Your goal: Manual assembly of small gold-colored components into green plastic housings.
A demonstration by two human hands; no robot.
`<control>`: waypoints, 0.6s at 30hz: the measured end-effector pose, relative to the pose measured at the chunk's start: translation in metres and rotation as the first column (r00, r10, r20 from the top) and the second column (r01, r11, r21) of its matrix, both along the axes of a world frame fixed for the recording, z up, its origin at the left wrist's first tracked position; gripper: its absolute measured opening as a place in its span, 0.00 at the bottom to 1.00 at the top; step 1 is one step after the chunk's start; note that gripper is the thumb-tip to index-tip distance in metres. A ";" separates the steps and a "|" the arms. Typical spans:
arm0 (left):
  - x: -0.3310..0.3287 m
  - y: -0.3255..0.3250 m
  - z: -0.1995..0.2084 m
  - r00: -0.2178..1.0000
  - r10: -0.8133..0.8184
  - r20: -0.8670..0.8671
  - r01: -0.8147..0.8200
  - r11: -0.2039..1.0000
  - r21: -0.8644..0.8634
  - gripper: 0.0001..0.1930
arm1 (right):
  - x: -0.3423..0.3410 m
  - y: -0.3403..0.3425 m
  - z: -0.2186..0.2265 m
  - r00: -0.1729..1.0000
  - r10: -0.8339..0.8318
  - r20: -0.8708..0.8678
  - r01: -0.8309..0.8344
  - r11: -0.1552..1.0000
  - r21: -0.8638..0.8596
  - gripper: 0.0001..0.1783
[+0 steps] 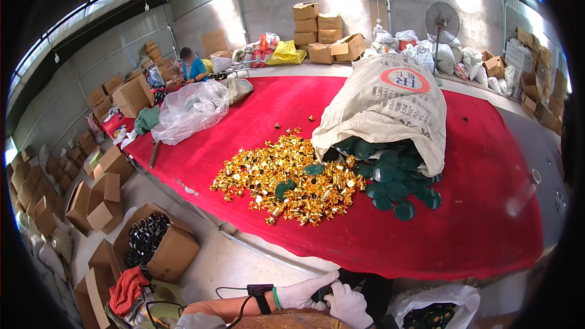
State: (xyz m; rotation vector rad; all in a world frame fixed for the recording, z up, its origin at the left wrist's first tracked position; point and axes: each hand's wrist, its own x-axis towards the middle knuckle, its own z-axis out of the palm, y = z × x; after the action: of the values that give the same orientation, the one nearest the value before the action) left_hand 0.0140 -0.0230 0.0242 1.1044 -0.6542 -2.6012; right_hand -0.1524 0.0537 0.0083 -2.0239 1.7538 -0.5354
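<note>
White cloth gloves covered both of a worker's hands, which met just off the near edge of a red-covered table [481,219] in a warehouse. The left hand [303,292], reaching in from the left with a dark strap [262,298] around its wrist, was closed on a small dark green piece [320,293], partly hidden between the two gloves. Fingers of the right hand [348,306] curled against the same piece; whether they gripped it too could not be told.

On the table beyond, a broad heap of shiny gold pieces [292,176] spread across the red cloth, with a couple of green discs lying on top. Just to its right, more dark green discs [387,176] spilled from the mouth of a pale woven sack [378,109] lying on its side. Crumpled clear plastic [194,113] lay toward the table's far left, near a person in blue [195,69].

At lower right, near the right hand, an open white plastic bag [466,294] held dark green and gold pieces. To the left, on the floor, an open cardboard box [173,256] was filled with black parts [146,237]. A large fan [442,20] stood by the sacks at the back.
</note>
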 end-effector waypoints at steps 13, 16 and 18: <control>-0.010 0.008 -0.037 0.931 0.182 0.317 0.234 0.369 -0.899 0.25 | -0.009 -0.011 -0.037 0.055 -0.594 0.802 -0.249 0.770 0.587 0.19; -0.001 -0.007 -0.029 0.984 0.130 0.122 -0.055 0.874 -0.483 0.21 | -0.002 -0.009 0.005 0.989 -0.008 0.151 0.027 0.992 -0.124 0.28; 0.001 -0.011 -0.012 0.997 0.031 0.073 -0.005 0.945 -0.328 0.20 | -0.006 -0.004 -0.005 0.998 0.007 0.069 0.001 0.993 -0.117 0.27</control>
State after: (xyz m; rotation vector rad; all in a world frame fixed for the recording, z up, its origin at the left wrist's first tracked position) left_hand 0.0152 -0.0336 0.0123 1.0983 -1.0442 -2.3287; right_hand -0.1588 0.0499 0.0036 -2.0600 1.7148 -0.7140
